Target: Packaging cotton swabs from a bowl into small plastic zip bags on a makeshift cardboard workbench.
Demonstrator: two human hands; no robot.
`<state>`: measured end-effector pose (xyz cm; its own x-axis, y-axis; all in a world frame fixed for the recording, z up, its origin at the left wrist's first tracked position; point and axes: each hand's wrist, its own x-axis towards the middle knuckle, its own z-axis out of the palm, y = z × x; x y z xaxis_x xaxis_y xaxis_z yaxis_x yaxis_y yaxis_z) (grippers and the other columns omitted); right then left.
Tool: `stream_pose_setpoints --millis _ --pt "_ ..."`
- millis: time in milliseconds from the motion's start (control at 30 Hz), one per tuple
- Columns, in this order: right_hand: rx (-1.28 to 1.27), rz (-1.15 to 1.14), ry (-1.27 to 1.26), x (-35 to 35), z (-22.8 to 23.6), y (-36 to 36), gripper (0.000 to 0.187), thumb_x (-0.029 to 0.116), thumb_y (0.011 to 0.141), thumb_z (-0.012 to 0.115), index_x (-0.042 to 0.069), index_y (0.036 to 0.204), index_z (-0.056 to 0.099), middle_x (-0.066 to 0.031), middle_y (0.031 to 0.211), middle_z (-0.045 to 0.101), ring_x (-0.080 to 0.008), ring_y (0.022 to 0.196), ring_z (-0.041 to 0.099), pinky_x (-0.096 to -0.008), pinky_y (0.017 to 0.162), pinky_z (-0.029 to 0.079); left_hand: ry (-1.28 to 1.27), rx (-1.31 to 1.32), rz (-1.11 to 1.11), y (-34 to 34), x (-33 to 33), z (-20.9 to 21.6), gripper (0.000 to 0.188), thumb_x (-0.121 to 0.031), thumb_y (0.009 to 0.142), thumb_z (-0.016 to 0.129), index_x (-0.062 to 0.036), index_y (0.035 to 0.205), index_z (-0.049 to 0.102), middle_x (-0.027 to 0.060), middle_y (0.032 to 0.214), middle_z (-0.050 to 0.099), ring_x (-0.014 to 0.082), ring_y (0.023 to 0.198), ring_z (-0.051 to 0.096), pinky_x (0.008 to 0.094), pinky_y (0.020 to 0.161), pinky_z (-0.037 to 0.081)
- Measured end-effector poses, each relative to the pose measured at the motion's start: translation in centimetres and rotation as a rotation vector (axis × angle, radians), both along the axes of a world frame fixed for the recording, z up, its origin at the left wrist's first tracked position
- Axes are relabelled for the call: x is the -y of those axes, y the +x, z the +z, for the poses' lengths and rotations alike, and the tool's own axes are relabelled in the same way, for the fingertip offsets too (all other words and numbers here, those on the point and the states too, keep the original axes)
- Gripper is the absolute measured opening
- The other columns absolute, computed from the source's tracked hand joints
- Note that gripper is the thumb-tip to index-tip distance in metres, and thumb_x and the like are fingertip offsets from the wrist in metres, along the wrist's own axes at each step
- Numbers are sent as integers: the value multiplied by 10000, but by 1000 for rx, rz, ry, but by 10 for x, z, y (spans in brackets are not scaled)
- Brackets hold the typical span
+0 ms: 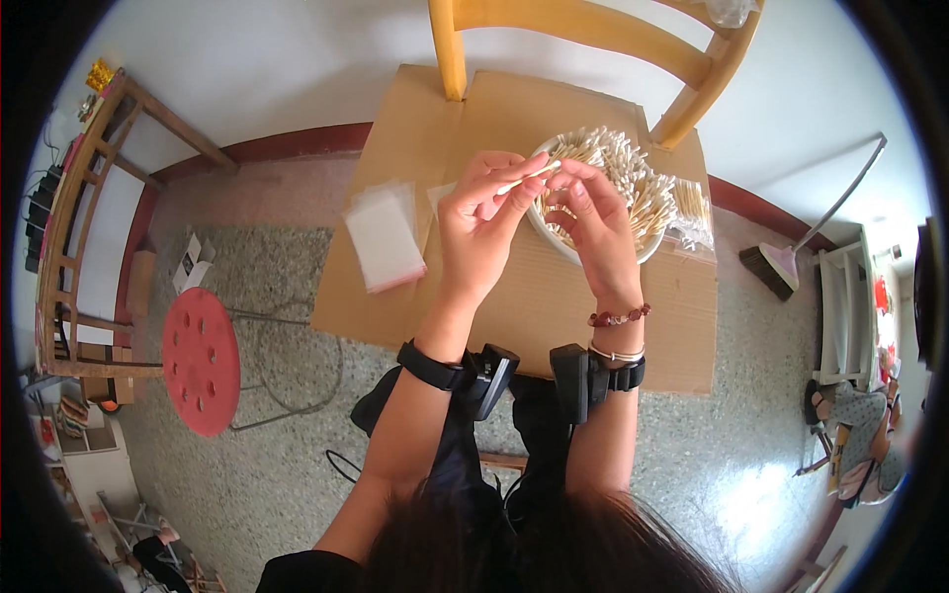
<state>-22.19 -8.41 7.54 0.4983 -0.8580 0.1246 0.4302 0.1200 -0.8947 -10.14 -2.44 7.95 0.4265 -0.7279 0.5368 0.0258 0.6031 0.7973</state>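
Note:
My left hand (479, 217) is closed in a pinch around a cotton swab (534, 177) with a pale stick and white tips, held above the cardboard. My right hand (601, 232) has its fingers curled in at the swab's right end; whether more than one swab is between the hands I cannot tell. Just behind and below the right hand stands a round white bowl (565, 253) heaped with loose cotton swabs (618, 163). My right forearm and hand hide part of its rim. To the left of my left hand lies a stack of clear plastic bags (384, 237).
Flattened cardboard (455, 321) covers the work surface, with a wooden chair back (583, 35) behind it. A clear bag of swabs (692, 210) lies right of the bowl. On the floor are a red stool (201, 361) at left and a broom (776, 267) at right.

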Motion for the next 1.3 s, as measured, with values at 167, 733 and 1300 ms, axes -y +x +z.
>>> stream_pose_setpoints --millis 167,733,1300 --pt "68 100 -47 -2 -6 5 169 131 904 607 41 1047 609 -10 982 619 -91 865 555 -250 750 455 19 -55 -165 -2 0 -1 216 -102 889 612 -55 1094 661 71 1103 589 167 1025 563 321 875 474" --pt "169 -11 -173 -4 -5 12 122 52 867 634 23 986 623 -28 909 614 -95 778 543 -240 689 453 115 -84 -254 8 -6 8 208 -85 869 640 -28 1067 665 55 1030 623 131 986 559 284 855 451" --pt "-550 -591 -896 -14 0 23 150 57 739 713 84 884 684 -46 690 566 -162 578 538 -286 516 432 176 667 537 10 1 -7 212 67 703 690 -3 897 641 86 877 639 244 846 610 320 730 486"
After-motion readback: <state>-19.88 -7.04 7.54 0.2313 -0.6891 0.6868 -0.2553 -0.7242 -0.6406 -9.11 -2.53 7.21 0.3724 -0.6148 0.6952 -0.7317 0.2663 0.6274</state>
